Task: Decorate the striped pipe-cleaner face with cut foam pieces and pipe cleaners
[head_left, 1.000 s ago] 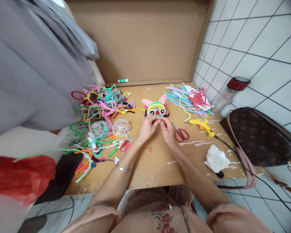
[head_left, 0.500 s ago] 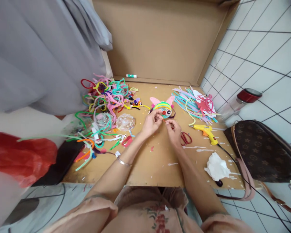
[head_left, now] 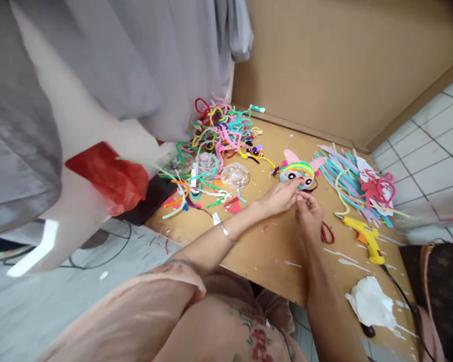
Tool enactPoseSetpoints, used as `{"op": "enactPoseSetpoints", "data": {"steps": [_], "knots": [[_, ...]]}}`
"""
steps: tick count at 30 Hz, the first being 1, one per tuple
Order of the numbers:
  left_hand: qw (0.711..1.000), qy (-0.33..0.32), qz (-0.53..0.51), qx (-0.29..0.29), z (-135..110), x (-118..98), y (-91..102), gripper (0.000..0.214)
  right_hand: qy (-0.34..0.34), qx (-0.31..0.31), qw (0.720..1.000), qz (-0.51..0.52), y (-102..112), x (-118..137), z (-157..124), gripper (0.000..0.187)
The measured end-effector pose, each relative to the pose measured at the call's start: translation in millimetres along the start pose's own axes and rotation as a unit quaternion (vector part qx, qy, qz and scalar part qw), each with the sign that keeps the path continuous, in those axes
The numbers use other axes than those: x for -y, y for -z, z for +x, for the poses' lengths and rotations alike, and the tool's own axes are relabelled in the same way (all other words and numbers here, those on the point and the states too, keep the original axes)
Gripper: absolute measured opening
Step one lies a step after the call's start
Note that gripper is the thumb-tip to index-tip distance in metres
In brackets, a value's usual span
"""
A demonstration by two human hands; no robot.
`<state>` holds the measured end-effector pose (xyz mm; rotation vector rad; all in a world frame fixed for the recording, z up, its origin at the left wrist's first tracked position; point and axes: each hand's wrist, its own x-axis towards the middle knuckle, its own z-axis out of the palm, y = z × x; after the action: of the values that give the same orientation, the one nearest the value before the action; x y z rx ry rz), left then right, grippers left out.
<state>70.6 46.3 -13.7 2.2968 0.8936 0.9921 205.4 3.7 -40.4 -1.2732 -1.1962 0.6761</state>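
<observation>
My left hand (head_left: 286, 197) and my right hand (head_left: 309, 208) meet just in front of a round animal face ornament (head_left: 296, 170). Fingers of both hands are pinched close together; whatever small piece they hold is too tiny to make out. The ornament has pink pointed ears, yellow and green bands across its top, and two black-and-white eyes. Its lower part is partly covered by my left fingers. Close to my right wrist lie red-handled scissors (head_left: 327, 233), their blades hidden.
A yellow glue gun (head_left: 366, 236) with a black cord lies right, near crumpled white tissue (head_left: 370, 300). Pastel pipe cleaners (head_left: 334, 173) are bundled behind it. Tangled pipe cleaners (head_left: 226, 131) and a clear plastic dish (head_left: 235, 175) occupy the left. A brown handbag (head_left: 434, 286) stands right.
The view has turned left, so the table and everything on it appear farther right. Both hands stay pinched together by the ornament, and its second eye now shows.
</observation>
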Motion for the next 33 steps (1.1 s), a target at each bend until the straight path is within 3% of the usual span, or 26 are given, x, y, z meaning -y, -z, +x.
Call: {"op": "enactPoseSetpoints", "data": {"steps": [3,7,12,19,25,30,33], "knots": [[1.0,-0.01,0.017,0.008,0.4,1.6,-3.2,0.045,-0.02,-0.049,0.998,-0.016,0.6,2.9,0.8,0.032],[0.999,-0.004,0.037,-0.017,1.8,5.6,-5.9,0.042,-0.016,-0.063,0.997,-0.045,-3.5,10.1,-1.5,0.03],[0.999,-0.004,-0.009,-0.031,2.0,6.3,-3.3,0.04,0.011,-0.105,0.99,-0.093,-11.5,22.6,-8.7,0.026],[0.989,-0.071,0.01,-0.128,0.3,10.7,-11.4,0.027,0.024,-0.124,0.985,-0.117,-15.6,25.2,-16.5,0.022],[0.978,-0.108,0.02,-0.175,-2.1,11.4,-15.1,0.026,0.014,-0.123,0.989,-0.075,-15.9,25.0,-14.5,0.023],[0.982,-0.079,0.022,-0.173,-3.7,5.8,-8.2,0.023,0.018,-0.122,0.99,-0.072,-15.9,34.5,-19.2,0.019],[0.975,0.017,0.011,-0.223,-3.0,9.8,10.4,0.023,0.003,-0.143,0.987,-0.08,-10.9,38.5,-25.9,0.019]]}}
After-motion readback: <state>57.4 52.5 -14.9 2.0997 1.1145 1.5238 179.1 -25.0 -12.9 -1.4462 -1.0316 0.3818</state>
